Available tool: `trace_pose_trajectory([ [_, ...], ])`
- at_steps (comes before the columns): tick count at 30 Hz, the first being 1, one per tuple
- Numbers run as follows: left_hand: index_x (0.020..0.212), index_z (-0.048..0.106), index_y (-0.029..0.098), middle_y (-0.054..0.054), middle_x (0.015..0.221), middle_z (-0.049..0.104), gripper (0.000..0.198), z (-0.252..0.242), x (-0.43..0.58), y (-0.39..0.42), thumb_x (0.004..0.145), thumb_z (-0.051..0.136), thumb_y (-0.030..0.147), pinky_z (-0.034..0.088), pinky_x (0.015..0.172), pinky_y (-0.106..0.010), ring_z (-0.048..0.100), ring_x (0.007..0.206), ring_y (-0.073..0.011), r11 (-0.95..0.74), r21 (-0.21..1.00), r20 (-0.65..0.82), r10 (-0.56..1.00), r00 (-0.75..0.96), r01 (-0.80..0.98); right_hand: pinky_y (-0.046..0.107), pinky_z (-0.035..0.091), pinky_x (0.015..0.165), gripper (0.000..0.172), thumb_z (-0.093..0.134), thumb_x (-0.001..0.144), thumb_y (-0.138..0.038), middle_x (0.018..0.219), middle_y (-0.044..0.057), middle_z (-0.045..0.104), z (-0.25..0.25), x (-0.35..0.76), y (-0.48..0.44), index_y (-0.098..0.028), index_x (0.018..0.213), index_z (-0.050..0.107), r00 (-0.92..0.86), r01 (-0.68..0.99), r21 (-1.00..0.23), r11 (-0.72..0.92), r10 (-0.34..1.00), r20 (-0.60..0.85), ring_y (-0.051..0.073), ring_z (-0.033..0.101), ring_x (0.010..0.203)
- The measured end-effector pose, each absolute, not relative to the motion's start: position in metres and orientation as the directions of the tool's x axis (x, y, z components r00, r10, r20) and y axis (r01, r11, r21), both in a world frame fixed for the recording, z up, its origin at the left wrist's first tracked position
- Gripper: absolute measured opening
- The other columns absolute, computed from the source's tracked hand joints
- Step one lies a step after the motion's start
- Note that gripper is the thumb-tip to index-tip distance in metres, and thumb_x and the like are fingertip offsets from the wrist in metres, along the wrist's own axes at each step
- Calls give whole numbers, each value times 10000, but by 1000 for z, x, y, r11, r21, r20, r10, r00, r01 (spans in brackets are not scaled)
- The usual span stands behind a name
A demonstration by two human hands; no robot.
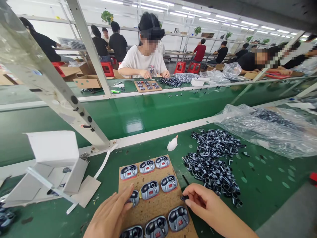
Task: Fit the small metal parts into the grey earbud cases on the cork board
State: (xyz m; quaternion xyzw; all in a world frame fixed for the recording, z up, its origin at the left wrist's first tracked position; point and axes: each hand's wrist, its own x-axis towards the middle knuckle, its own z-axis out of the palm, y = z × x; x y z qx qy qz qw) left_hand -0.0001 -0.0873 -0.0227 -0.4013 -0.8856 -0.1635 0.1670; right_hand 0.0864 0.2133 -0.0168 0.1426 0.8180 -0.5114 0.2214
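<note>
**Small black plastic part (183, 198) pinched in the right hand**

The right hand (205, 205) sits at the right edge of a cork board (158, 175), its thumb and fingers pressed together on the part, just above the board's edge. The left hand (111, 215) is open, with fingers extended and slightly apart, their tips at the side of a grey-and-black plastic case (134, 197). More of these cases lie in rows on the board, most with a red label. To the right, a heap of small black parts (213, 162) spreads over the green worktop (267, 178), beside a clear plastic bag (267, 129). A white squeeze bottle (172, 143) lies beyond the board, and white card packaging (53, 148) stands to the left.
</note>
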Motion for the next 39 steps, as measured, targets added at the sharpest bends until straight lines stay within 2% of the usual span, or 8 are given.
trace_pose_trajectory([
  [3,1497,201,177,21,1225,654,550,-23,-14,-76,968,326,261,583,813,-244,658,1065,-141,581,-96,425,758,-494,809,221,313,671,201,521,834,-284,815,4,506,-23,82,207,-180,1000,568,-855,425,-658,622,37,-517,105,436,719],
  [6,1496,155,125,33,1236,638,548,-22,-19,-69,968,278,207,589,782,-250,644,1088,-133,523,-207,396,818,-418,827,218,321,712,97,501,858,-214,876,13,545,-21,77,203,-180,926,562,-836,429,-632,646,19,-548,113,485,792],
  [9,1498,119,113,33,1174,673,538,-22,-18,-68,992,253,238,581,734,-206,669,1026,-112,512,-187,415,815,-405,838,225,335,771,126,429,920,-247,927,20,569,-17,75,204,-184,904,537,-841,429,-642,635,20,-541,129,514,876],
  [15,1504,160,213,27,1139,699,527,-28,-9,-78,1003,279,327,545,799,-161,690,960,-89,603,-25,444,721,-532,797,230,330,711,130,444,910,-279,857,7,542,-23,78,209,-194,979,513,-856,393,-634,666,13,-517,127,485,787],
  [21,1433,343,249,16,1145,699,448,-32,-9,-78,993,325,332,545,802,-163,690,962,-95,690,79,464,614,-639,720,230,332,712,87,519,858,-171,874,6,549,-18,72,205,-181,944,533,-829,409,-567,715,31,-558,117,484,779],
  [25,1464,294,235,-21,1182,681,483,-36,-13,-70,993,326,340,566,807,-228,682,993,-126,692,50,503,606,-617,720,239,354,747,62,466,905,-189,914,13,570,-19,71,204,-184,925,525,-851,379,-579,722,27,-524,128,515,837],
  [31,1495,212,207,-13,1227,660,535,-41,-9,-72,986,330,322,582,813,-258,646,1093,-157,651,-29,419,697,-582,758,264,389,822,228,330,968,-247,962,31,591,-20,77,207,-189,916,544,-900,322,-656,682,4,-437,141,548,918],
  [39,1442,340,182,-8,1255,638,500,-36,-5,-77,986,321,386,580,814,-281,628,1122,-182,622,-40,394,729,-560,782,238,380,719,247,339,953,-279,911,23,574,-7,79,212,-195,906,567,-916,336,-703,627,44,-398,120,512,813],
])
